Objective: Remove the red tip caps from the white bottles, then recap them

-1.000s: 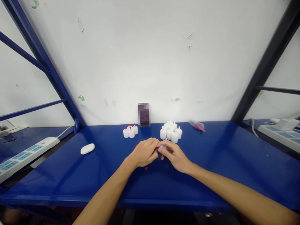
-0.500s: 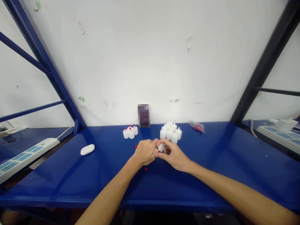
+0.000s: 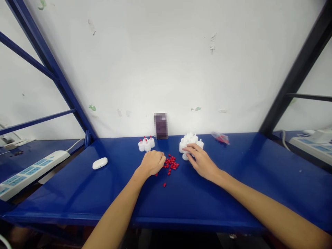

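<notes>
My right hand (image 3: 201,162) holds a small white dropper bottle (image 3: 185,157) between thumb and fingers, in front of a cluster of white nozzle-topped bottles (image 3: 191,137). The hand covers part of that cluster. My left hand (image 3: 153,162) is closed with its knuckles up, at the left side of a loose pile of small red caps (image 3: 171,162). What its fingers hold, if anything, is hidden. Farther back on the left stand several white bottles with red tips (image 3: 147,145).
A blue table (image 3: 223,204) spans the view. A white oval case (image 3: 100,163) lies at the left. At the back are a pixelated dark upright object (image 3: 161,126) and a clear bag with red contents (image 3: 221,138). Power strips (image 3: 28,174) flank the table.
My hands have come apart, uncovering the red cap pile. The right hand has moved with the white bottle to the front of the bottle cluster; the left has shifted slightly left.
</notes>
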The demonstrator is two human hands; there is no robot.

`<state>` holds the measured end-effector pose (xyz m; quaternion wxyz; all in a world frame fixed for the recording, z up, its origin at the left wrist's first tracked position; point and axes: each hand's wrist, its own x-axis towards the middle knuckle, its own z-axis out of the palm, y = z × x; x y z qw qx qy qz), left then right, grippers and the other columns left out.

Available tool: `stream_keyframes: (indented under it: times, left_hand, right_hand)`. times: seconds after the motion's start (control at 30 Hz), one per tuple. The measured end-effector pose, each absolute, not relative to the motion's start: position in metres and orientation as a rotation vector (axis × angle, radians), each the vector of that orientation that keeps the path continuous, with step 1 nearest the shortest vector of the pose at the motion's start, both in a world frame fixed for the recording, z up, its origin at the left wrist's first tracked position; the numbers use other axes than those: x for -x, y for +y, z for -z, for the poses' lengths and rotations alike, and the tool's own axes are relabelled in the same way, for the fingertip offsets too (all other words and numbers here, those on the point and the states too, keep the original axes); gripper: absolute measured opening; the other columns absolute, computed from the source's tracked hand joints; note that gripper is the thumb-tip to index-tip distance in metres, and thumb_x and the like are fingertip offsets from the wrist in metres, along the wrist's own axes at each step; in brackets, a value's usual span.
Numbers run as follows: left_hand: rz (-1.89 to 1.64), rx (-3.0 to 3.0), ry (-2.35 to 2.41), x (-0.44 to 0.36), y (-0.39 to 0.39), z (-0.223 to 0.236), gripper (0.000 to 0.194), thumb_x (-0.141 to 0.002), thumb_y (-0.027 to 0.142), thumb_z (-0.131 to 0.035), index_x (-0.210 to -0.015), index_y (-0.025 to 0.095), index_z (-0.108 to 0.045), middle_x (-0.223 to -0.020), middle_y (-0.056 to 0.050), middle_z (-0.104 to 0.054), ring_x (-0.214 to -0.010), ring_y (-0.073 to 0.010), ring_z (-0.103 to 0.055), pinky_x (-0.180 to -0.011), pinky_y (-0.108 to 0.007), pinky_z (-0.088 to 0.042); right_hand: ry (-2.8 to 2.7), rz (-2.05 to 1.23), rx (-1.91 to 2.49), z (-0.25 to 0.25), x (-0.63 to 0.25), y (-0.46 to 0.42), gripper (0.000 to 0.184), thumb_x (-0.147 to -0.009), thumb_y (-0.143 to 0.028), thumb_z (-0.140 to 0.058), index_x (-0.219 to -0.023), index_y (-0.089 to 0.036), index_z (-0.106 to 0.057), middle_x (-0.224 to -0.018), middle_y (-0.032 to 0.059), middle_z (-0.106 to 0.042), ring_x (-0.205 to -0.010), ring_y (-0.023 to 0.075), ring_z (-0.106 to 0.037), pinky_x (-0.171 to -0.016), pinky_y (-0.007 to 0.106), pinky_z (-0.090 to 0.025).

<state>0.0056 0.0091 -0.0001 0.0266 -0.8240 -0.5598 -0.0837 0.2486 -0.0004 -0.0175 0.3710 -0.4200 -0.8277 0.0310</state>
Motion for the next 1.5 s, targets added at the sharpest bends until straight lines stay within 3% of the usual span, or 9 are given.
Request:
stream_keyframes:
  times: [0.27,0.4,0.6,0.73,0.87,1.03,1.17,1.5]
  left_hand:
    - [0.265,2.570,-1.681,-0.008,0.006,0.000,0.021,-0.088,0.027,-0.042,-0.082,0.021,-0.061,-0.074,-0.005,-0.066,-0.073,-0.0226,-0.063,-0.061,-0.029,-0.036]
    - [0.380,2.472,-1.765,-0.004,0.009,-0.006,0.024,-0.093,0.029,-0.037,-0.097,0.022,-0.060,-0.078,-0.005,-0.067,-0.075,-0.0228,-0.064,-0.063,-0.030,-0.038]
    - [0.721,1.943,-2.087,0.026,0.025,-0.010,0.037,-0.098,0.034,-0.032,-0.131,0.025,-0.045,-0.112,-0.009,-0.067,-0.093,-0.0269,-0.065,-0.071,-0.032,-0.043]
    - [0.688,1.955,-2.119,0.035,0.031,-0.005,0.035,-0.099,0.037,-0.031,-0.128,0.028,-0.050,-0.118,-0.007,-0.065,-0.098,-0.0264,-0.064,-0.073,-0.031,-0.043]
    - [0.660,1.972,-2.104,0.029,0.033,-0.004,0.032,-0.100,0.039,-0.029,-0.119,0.025,-0.051,-0.109,-0.008,-0.067,-0.093,-0.0256,-0.065,-0.071,-0.030,-0.043]
    - [0.583,1.984,-2.174,0.025,0.032,-0.007,0.038,-0.101,0.043,-0.019,-0.113,0.020,-0.048,-0.096,-0.011,-0.070,-0.084,-0.0281,-0.067,-0.069,-0.032,-0.043]
    - [0.631,2.033,-2.100,0.024,0.032,-0.006,0.034,-0.101,0.044,-0.023,-0.113,0.022,-0.045,-0.093,-0.008,-0.070,-0.084,-0.0270,-0.067,-0.067,-0.031,-0.042]
    - [0.376,2.183,-2.071,0.027,0.031,-0.003,0.038,-0.094,0.050,-0.032,-0.101,0.024,-0.058,-0.086,-0.008,-0.069,-0.082,-0.0296,-0.066,-0.070,-0.036,-0.045]
  right_hand:
    - [-2.260,0.044,1.283,0.020,-0.248,-0.001,0.027,-0.096,-0.019,-0.044,-0.116,-0.018,-0.061,-0.111,0.0104,-0.057,-0.088,0.0199,-0.063,-0.079,0.033,-0.053]
    - [-2.336,0.093,1.359,0.022,-0.247,0.000,0.024,-0.096,-0.018,-0.045,-0.113,-0.019,-0.062,-0.105,0.0088,-0.058,-0.084,0.0185,-0.062,-0.073,0.029,-0.051]
    - [-2.345,0.166,1.435,0.016,-0.244,-0.005,0.025,-0.094,-0.020,-0.046,-0.113,-0.016,-0.062,-0.104,0.0109,-0.056,-0.081,0.0198,-0.062,-0.068,0.029,-0.049]
    - [-2.312,0.142,1.393,0.012,-0.243,-0.009,0.029,-0.094,-0.020,-0.044,-0.119,-0.016,-0.058,-0.102,0.0102,-0.057,-0.075,0.0181,-0.061,-0.064,0.028,-0.046]
    - [-2.257,0.026,1.165,0.010,-0.240,-0.014,0.023,-0.094,-0.019,-0.043,-0.112,-0.019,-0.057,-0.100,0.0080,-0.061,-0.077,0.0178,-0.060,-0.069,0.029,-0.045]
    - [-2.211,-0.130,1.066,0.010,-0.233,-0.023,0.012,-0.090,-0.019,-0.049,-0.101,-0.019,-0.052,-0.071,-0.0012,-0.061,-0.064,0.0150,-0.055,-0.082,0.036,-0.041]
    - [-2.175,-0.268,1.087,0.010,-0.231,-0.027,0.014,-0.090,-0.021,-0.049,-0.104,-0.021,-0.051,-0.061,-0.0048,-0.056,-0.061,0.0152,-0.052,-0.074,0.031,-0.042]
    - [-2.309,-0.294,0.909,0.013,-0.233,-0.025,0.011,-0.088,-0.015,-0.049,-0.085,-0.020,-0.058,-0.067,-0.0008,-0.059,-0.059,0.0131,-0.050,-0.060,0.024,-0.037]
